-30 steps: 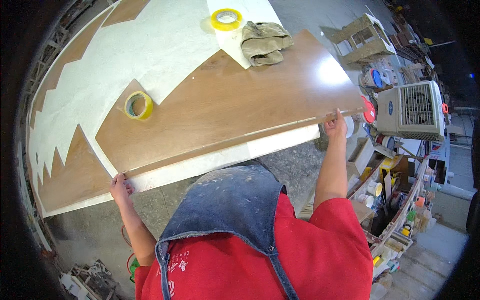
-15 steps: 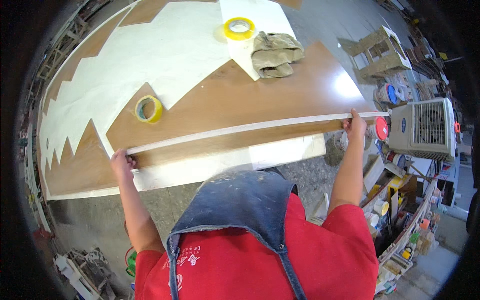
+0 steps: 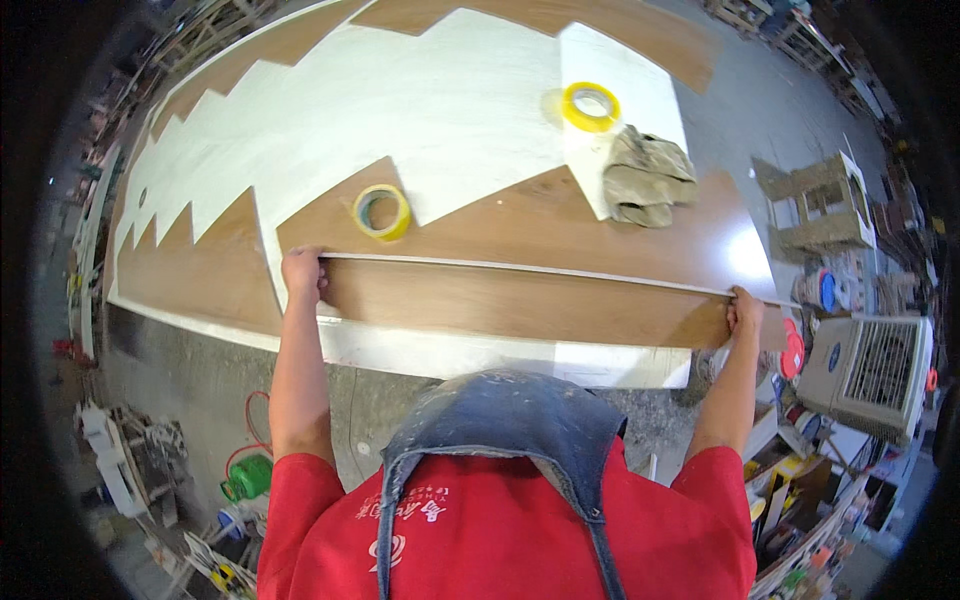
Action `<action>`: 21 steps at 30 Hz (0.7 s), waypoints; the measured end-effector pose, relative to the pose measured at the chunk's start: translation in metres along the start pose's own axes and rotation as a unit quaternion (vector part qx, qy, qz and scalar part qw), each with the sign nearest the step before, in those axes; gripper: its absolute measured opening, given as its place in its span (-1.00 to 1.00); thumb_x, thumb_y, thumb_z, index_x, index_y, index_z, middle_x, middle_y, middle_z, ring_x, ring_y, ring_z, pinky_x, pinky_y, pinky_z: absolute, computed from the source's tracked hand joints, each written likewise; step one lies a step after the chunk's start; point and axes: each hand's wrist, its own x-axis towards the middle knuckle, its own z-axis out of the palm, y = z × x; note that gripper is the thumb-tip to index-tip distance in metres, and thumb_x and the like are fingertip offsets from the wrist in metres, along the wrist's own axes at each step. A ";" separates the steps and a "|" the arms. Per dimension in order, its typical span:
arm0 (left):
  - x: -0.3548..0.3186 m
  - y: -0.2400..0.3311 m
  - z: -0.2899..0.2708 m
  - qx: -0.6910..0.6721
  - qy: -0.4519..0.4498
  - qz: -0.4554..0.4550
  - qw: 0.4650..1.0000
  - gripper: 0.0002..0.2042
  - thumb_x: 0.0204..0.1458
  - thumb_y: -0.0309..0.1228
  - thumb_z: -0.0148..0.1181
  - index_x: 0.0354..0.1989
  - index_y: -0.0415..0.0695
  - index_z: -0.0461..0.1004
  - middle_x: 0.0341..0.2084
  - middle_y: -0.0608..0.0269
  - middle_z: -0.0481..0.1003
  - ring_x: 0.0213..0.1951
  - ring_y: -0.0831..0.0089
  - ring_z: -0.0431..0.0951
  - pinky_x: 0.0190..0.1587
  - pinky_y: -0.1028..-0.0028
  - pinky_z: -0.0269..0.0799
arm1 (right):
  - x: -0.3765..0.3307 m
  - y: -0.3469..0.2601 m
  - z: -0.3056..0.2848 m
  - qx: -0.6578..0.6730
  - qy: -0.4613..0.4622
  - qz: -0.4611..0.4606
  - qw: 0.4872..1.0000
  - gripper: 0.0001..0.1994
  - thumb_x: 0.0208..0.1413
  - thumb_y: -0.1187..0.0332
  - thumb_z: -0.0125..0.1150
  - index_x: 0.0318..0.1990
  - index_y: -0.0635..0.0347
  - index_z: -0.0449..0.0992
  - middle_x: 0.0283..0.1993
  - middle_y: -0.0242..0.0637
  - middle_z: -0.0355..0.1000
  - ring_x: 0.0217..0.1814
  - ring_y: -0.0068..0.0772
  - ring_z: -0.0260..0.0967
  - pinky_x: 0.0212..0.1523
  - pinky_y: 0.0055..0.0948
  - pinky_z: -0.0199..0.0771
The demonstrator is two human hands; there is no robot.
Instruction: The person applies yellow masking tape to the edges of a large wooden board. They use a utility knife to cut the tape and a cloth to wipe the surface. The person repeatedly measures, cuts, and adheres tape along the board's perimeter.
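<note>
A long thin pale strip (image 3: 530, 268) stretches across a brown sawtooth-edged panel (image 3: 470, 225), with a hand near each end. My left hand (image 3: 303, 272) is closed on its left end, knuckles up. My right hand (image 3: 744, 308) pinches it further right, and the strip's tip runs on past the fingers. Only the strip's narrow edge shows; I cannot tell whether its whole length touches the panel. Just beyond the strip, a roll of yellow tape (image 3: 381, 212) lies on the panel. Brown panel surface also shows on the near side of the strip.
A second yellow tape roll (image 3: 591, 107) and a crumpled khaki cloth (image 3: 650, 178) lie farther back on the white board (image 3: 500, 80). To the right stand an air cooler (image 3: 865, 375), a rough wooden stool-like frame (image 3: 822, 203) and cluttered buckets. A green object (image 3: 247, 478) with a red hose sits on the floor at left.
The view has shifted and turned, moving the board within it. Between my hands the strip looks straighter and much narrower, its broad white face turned out of sight. Both hands keep their hold.
</note>
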 end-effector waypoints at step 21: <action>0.111 0.023 -0.008 0.502 -0.036 0.244 0.829 -0.53 0.19 -0.02 0.04 0.00 -0.18 0.59 0.01 -0.16 0.54 0.14 -0.07 0.46 0.23 0.09 0.34 | 0.116 -0.074 0.021 -0.223 -0.105 -0.209 0.947 -0.48 0.19 -0.04 0.29 0.04 0.24 0.48 -0.34 -0.21 0.54 -0.44 -0.42 0.49 -0.54 -0.28 0.47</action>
